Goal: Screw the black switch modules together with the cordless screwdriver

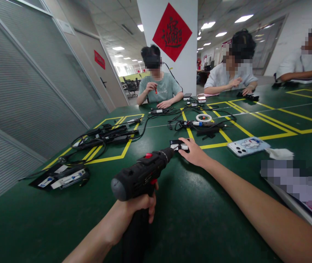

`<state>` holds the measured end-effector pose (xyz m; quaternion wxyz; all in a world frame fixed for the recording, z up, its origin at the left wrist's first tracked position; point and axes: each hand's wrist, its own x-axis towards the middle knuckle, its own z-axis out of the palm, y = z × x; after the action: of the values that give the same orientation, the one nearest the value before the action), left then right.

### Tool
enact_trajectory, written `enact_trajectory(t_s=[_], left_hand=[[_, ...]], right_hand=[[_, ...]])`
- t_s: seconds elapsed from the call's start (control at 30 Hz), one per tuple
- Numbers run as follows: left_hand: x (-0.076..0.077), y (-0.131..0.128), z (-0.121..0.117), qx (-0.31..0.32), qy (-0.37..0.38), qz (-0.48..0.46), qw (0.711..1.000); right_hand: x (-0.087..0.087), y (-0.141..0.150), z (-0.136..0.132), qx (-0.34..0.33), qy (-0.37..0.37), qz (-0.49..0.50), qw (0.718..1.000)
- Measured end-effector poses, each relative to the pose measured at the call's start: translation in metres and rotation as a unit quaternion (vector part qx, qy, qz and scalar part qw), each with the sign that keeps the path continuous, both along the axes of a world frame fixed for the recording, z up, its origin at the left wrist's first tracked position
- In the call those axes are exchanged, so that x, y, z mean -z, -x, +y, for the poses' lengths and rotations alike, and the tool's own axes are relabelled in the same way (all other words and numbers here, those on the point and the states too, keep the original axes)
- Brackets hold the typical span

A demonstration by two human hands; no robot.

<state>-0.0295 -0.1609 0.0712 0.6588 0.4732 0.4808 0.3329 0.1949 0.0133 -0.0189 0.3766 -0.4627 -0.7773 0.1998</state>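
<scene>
My left hand is wrapped round the grip of a black cordless drill with red switches. The drill points forward and to the right, and its bit reaches a small black case with a white part in it on the green table. My right hand holds that case from its right side, fingers over its edge. Between the chuck and the case the bit is thin, and whether it sits in a screw cannot be made out.
Black devices with cables lie at the left, near a black pouch with papers. Soldering irons and a white ring lie ahead. A phone and tissue are at the right. People sit across the table.
</scene>
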Motion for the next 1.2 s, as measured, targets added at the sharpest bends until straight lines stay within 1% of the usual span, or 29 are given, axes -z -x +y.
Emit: enact_trajectory(t_s=[0.5, 0.7, 0.87, 1.2], left_hand=[[0.0004, -0.0002, 0.0012, 0.004, -0.007, 0.008, 1.0], [0.0001, -0.0013, -0.0012, -0.007, 0.0, -0.005, 1.0], [0.0002, -0.0001, -0.0001, 0.001, -0.003, 0.003, 1.0], [0.0029, 0.001, -0.0008, -0.002, -0.003, -0.001, 1.0]], right_hand=[[0.0013, 0.0002, 0.0004, 0.005, 0.003, 0.002, 1.0], [0.0013, 0.0009, 0.0008, 0.002, -0.002, 0.005, 1.0], [-0.0003, 0.0007, -0.0001, 0.003, 0.008, 0.002, 1.0], [-0.0009, -0.0002, -0.0009, 0.003, 0.01, 0.002, 1.0]])
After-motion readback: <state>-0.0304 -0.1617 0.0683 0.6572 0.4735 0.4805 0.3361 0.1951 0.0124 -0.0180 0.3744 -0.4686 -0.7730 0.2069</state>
